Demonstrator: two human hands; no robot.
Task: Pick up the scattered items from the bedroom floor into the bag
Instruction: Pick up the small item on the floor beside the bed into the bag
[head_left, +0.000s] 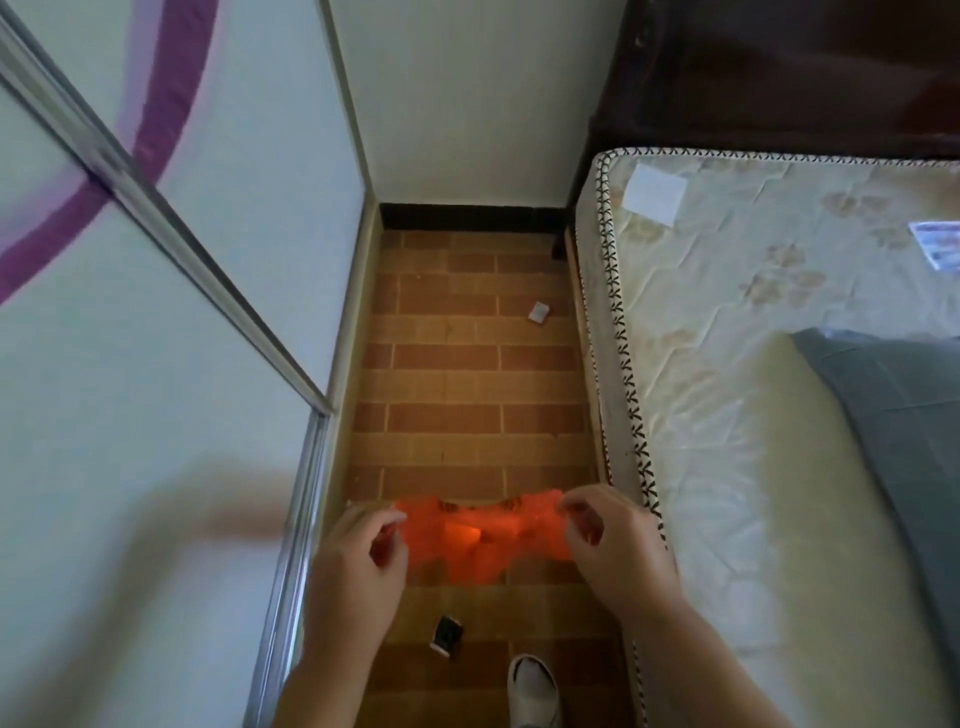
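Note:
An orange plastic bag (483, 535) is stretched between both hands above the brick-patterned floor. My left hand (358, 561) pinches its left edge and my right hand (613, 545) pinches its right edge, holding the mouth spread. Pale shapes show through the thin plastic. A small white item (538, 313) lies on the floor farther ahead, near the bed. A small black and white item (448, 636) lies on the floor below the bag, close to my foot.
The floor strip (467, 389) is narrow, between a wardrobe with sliding doors (182, 312) on the left and a mattress (753, 364) on the right. A wall closes the far end. My white shoe (532, 686) stands at the bottom. A grey cloth (893, 415) lies on the bed.

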